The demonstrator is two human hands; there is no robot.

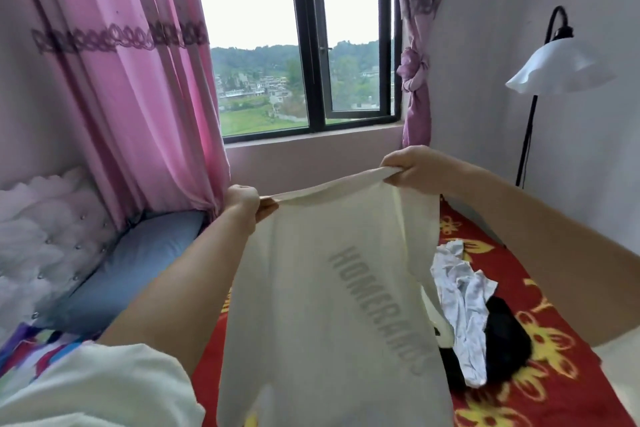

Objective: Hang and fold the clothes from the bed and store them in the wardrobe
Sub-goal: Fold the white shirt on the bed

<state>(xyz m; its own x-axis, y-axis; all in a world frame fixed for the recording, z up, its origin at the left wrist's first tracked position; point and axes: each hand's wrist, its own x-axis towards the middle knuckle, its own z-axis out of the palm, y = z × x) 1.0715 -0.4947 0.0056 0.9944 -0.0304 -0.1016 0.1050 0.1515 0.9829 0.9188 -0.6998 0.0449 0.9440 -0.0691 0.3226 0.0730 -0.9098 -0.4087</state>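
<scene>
I hold a cream T-shirt (322, 305) with grey lettering up in front of me, stretched by its top edge above the bed. My left hand (242, 204) grips the left end of that edge and my right hand (412, 166) grips the right end, slightly higher. The shirt hangs down and hides much of the bed behind it. On the red flowered blanket (554, 388) to the right lie a crumpled white garment (460, 295) and a black garment (502, 340), touching each other.
A blue pillow (131, 274) lies against the tufted headboard (45, 236) at left. Pink curtains (131, 97) frame the window (304, 45) ahead. A floor lamp (557, 69) with a white shade stands by the right wall.
</scene>
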